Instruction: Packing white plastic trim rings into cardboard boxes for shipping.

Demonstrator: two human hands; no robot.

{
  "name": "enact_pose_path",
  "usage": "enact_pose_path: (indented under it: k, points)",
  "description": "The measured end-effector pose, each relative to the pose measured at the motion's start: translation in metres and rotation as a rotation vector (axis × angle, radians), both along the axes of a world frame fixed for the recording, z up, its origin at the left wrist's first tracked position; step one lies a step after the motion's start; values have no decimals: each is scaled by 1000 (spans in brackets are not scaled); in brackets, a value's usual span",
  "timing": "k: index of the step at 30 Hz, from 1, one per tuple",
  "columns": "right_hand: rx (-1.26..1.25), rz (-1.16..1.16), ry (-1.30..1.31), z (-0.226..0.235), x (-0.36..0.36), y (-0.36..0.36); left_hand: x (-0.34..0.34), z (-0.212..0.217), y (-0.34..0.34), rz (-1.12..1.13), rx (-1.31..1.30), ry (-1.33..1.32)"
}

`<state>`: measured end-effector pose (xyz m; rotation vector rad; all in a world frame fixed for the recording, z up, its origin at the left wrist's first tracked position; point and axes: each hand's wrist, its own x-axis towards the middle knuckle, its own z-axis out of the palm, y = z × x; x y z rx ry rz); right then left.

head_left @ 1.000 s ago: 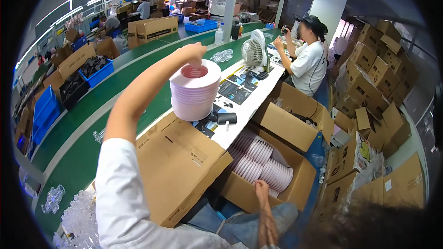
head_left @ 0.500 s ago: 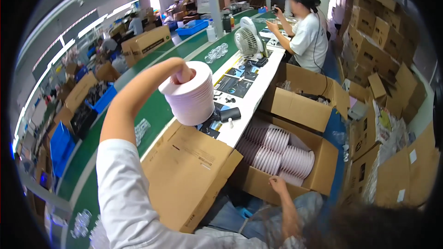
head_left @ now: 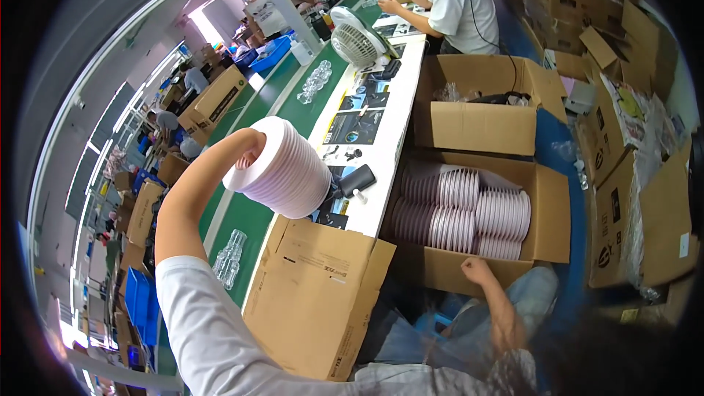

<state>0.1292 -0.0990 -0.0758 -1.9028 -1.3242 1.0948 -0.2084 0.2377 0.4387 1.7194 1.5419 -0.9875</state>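
Note:
My left hand is closed, its fingers hooked into the centre hole of a tall stack of white ring-shaped discs. The stack leans to the left over the worktable, its lower end next to a black cylindrical device and a small white piece. My right hand has its fingers curled, with nothing seen in it, at the front wall of an open cardboard box. Rows of similar white discs stand on edge inside that box. Fingertips of my left hand are hidden in the stack.
A cardboard box lies on the near end of the white worktable. Further along is a white fan. Another open carton stands behind the disc box. Clear plastic pieces lie on the green belt. A co-worker sits beyond.
The disc stack now leans further left, with my left hand still in its hole. My right hand stays by the box front, fingers more curled. The whole view has turned and shifted.

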Motion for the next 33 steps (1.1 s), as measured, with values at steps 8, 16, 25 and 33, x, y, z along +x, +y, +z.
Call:
enact_pose_path:
  k: [8, 16, 25, 33]
  points:
    - [-31, -3, -51, 1, 6, -7, -149, 8, -41, -5, -49, 48]
    - [-73, 34, -47, 3, 3, -11, -110, 0, -42, 31, -59, 64]
    - [-100, 17, -57, 4, 0, -10, -76, 0, -28, 81, -86, 69]
    - [-143, 54, -52, -3, 2, -7, -38, -7, -16, 134, -88, 58]
